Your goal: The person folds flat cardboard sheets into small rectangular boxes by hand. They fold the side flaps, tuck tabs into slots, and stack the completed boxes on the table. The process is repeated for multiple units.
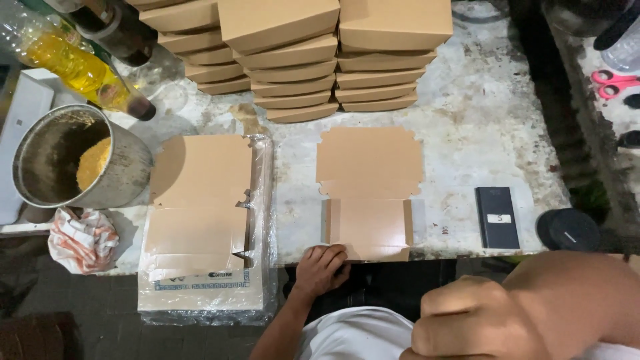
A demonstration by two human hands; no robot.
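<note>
A flat, unfolded cardboard box (pixel 369 193) lies on the worktop (pixel 480 120) just in front of the person, near its front edge. It is plain tan card, cut in one piece: a wide upper panel with small notched corners, a narrow strip across the middle, and a lower panel with slim side flaps creased slightly upward. Its surface is clean and unmarked.

The left hand (pixel 322 267) rests at the lower left corner of this box, fingers curled over the front edge of the card and the worktop, touching it with the fingertips rather than gripping it firmly. The right hand (pixel 477 320) is close to the camera, low in the view and blurred; it is clenched into a loose fist and holds nothing that can be seen.

To the left, a stack of the same flat card pieces (pixel 200 200) sits in a clear plastic wrapper (pixel 263 200) that hangs over the front edge. Behind, at the back of the worktop, folded boxes (pixel 300 60) stand in three piles. A metal pot (pixel 77 160) with yellow crumbs inside is at the far left, with a crumpled cloth (pixel 83 240) below it and a bottle of yellow liquid (pixel 73 63) above. To the right of the flat box lies a dark rectangular case (pixel 497 217), and beside it a round black lid (pixel 568 230). Pink scissors (pixel 613 83) lie at the far right.
</note>
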